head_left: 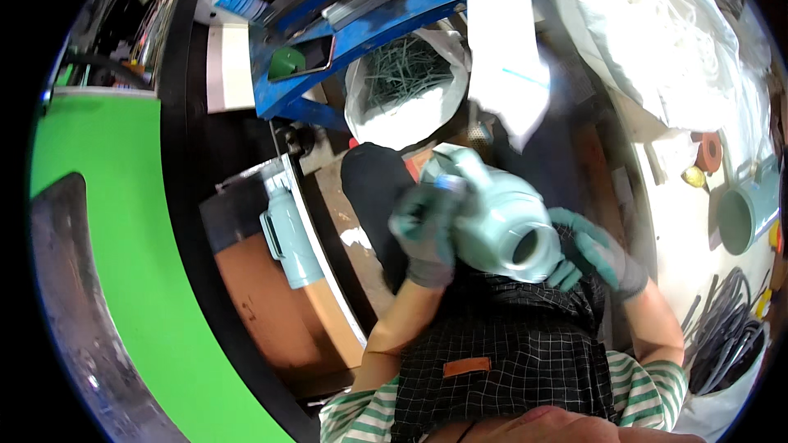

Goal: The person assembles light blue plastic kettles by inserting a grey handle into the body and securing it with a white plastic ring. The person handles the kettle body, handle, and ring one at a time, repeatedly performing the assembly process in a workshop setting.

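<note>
A pale green plastic jug [494,217] lies tilted over my lap, its round opening toward me. My right hand [597,253], in a grey and green glove, grips the jug's right side near the opening, thumb above and fingers below. On the other side my gloved left hand [427,226] is closed against the jug beside its handle, smeared by motion. A small blue-and-clear item shows at the top of the left fist; its kind is too blurred to tell. Another pale green jug [294,238] with a handle lies in a box to my left.
A white bag [402,119] of thin green plastic strips sits ahead, under a blue bench [369,29] with a phone [302,57] on it. The green table [123,221] is at left. To the right are a green jug [747,205], an orange tape roll [709,152] and coiled cables [726,332].
</note>
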Available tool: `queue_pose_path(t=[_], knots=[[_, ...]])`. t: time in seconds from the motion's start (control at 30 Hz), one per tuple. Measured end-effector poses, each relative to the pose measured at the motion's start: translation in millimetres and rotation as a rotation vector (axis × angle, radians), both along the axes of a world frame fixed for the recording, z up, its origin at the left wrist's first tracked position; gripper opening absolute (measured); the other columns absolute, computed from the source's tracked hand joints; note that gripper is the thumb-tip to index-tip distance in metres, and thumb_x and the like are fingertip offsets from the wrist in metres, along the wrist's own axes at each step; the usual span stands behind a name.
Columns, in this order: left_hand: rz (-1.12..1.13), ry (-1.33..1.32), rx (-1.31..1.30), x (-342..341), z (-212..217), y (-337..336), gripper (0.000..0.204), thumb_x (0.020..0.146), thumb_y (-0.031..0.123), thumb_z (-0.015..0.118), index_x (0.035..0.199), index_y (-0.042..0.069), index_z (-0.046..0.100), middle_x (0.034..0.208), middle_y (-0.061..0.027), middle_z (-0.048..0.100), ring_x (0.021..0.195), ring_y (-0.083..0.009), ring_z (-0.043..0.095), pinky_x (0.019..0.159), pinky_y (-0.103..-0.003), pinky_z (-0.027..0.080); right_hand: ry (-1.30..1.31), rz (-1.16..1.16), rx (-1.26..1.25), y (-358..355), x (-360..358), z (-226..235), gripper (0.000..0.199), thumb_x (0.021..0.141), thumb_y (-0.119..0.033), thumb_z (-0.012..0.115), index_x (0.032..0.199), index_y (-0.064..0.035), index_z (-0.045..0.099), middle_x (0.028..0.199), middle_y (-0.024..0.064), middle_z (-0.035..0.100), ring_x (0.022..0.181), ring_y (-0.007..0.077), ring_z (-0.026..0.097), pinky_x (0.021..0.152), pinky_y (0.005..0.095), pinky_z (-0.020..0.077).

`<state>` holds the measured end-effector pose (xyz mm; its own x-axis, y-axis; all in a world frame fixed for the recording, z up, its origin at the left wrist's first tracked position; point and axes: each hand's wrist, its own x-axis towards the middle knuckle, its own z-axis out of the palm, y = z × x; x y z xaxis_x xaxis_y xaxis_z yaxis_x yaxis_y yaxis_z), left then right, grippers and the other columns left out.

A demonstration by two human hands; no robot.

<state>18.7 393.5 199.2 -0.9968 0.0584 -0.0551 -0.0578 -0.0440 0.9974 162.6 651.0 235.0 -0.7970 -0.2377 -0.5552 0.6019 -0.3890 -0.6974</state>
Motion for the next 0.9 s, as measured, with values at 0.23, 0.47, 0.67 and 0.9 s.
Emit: queue_pose_path(t=[0.23,0.47,0.67,0.9], knots=[[-0.750,0.497,0.104,32.3,59.3,-1.5,0.022,0.082,0.014,0.083,0.103,0.015,0.074,0.098,-0.0067,0.077,0.088,-0.0261,0.074,0.083,-0.038,0.059,-0.007,-0.173,0.029,-19.6,48.8,-29.2,0.122,0.077,-0.061,0.089,0.163,0.0022,0.030,0.158,0.0169,0.047,0.145,0.0265,0.047,0.120,0.0414,0.0390],[-0.083,-0.184,0.361,-14.7,26.1,-85.4,0.015,0.098,0.011,0.074,0.108,0.000,0.071,0.093,-0.0088,0.073,0.075,-0.0156,0.070,0.069,-0.028,0.058,0.361,-0.100,0.608,-40.5,57.4,-38.4,0.155,0.053,-0.071,0.094,0.166,0.0026,0.018,0.161,0.0186,0.044,0.146,0.0288,0.047,0.119,0.0436,0.0410],[-0.176,-0.192,0.289,-11.0,14.5,-105.3,0.020,0.097,0.011,0.075,0.111,-0.001,0.071,0.093,-0.0067,0.073,0.074,-0.0123,0.068,0.068,-0.025,0.057,0.359,-0.071,0.636,-54.8,60.7,-25.8,0.153,0.058,-0.067,0.096,0.166,0.0023,0.013,0.158,0.0212,0.048,0.142,0.0293,0.053,0.116,0.0425,0.0456],[-0.101,-0.209,0.016,-7.4,26.3,-105.7,0.027,0.086,0.012,0.087,0.105,-0.001,0.072,0.073,-0.0034,0.066,0.061,-0.0143,0.061,0.061,-0.027,0.053,0.484,0.000,0.828,-61.0,63.7,-23.2,0.149,0.061,-0.062,0.098,0.166,0.0025,0.013,0.156,0.0241,0.050,0.139,0.0312,0.056,0.114,0.0430,0.0476]])
